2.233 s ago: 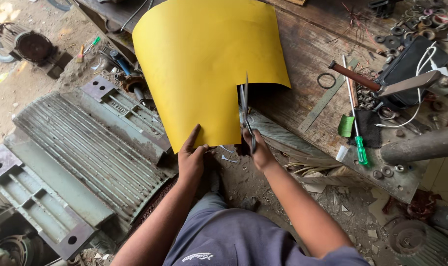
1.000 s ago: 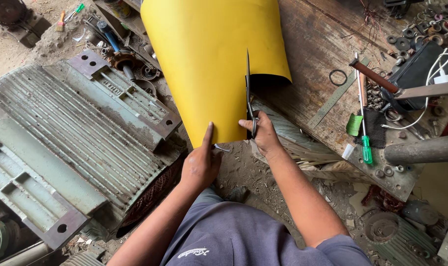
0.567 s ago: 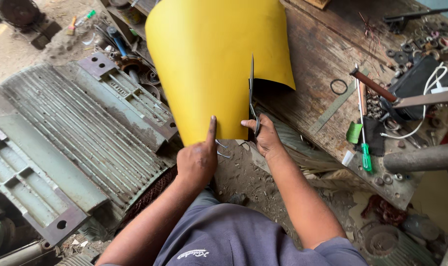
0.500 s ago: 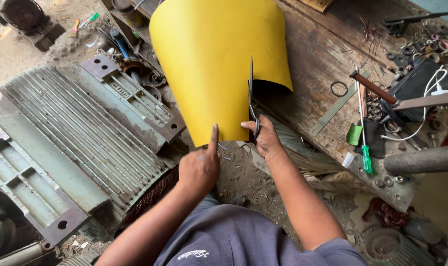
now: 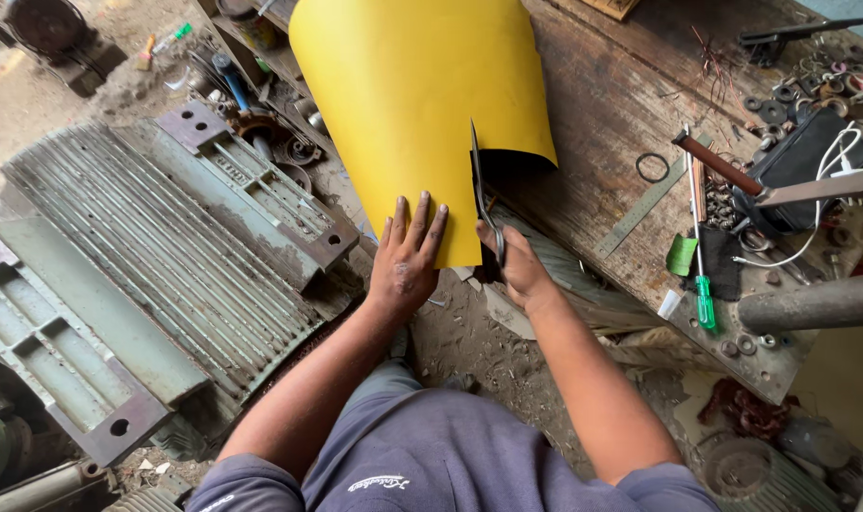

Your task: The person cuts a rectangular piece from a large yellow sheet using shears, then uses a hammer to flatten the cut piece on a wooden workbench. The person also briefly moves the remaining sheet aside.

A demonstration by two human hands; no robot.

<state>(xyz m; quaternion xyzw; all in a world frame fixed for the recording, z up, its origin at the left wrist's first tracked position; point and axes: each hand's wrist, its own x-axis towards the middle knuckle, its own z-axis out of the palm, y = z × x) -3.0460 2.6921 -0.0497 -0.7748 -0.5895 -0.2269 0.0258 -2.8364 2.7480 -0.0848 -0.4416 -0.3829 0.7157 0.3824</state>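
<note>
My left hand [image 5: 408, 256] lies flat, fingers spread, on the near edge of the large curved sheet of stiff yellow material [image 5: 413, 104], which hangs off the edge of the worn wooden surface [image 5: 602, 142] toward me. My right hand [image 5: 519, 265] has its grip closed around the handles of the dark metal scissors [image 5: 481, 204], whose blades point away from me and sit in a slit running up from the sheet's near edge. To cut well here, I judge that I should press the sheet taut just beside the blades, hold the scissors upright along the line, and take long bites without shutting the tips fully, so the edge stays smooth. The narrow strip to the right of the cut curls down and could snag. Beside my left arm sits a grey-green ribbed metal motor casing [image 5: 156, 256]; a green-handled screwdriver [image 5: 703, 284] lies well off to the right.
</note>
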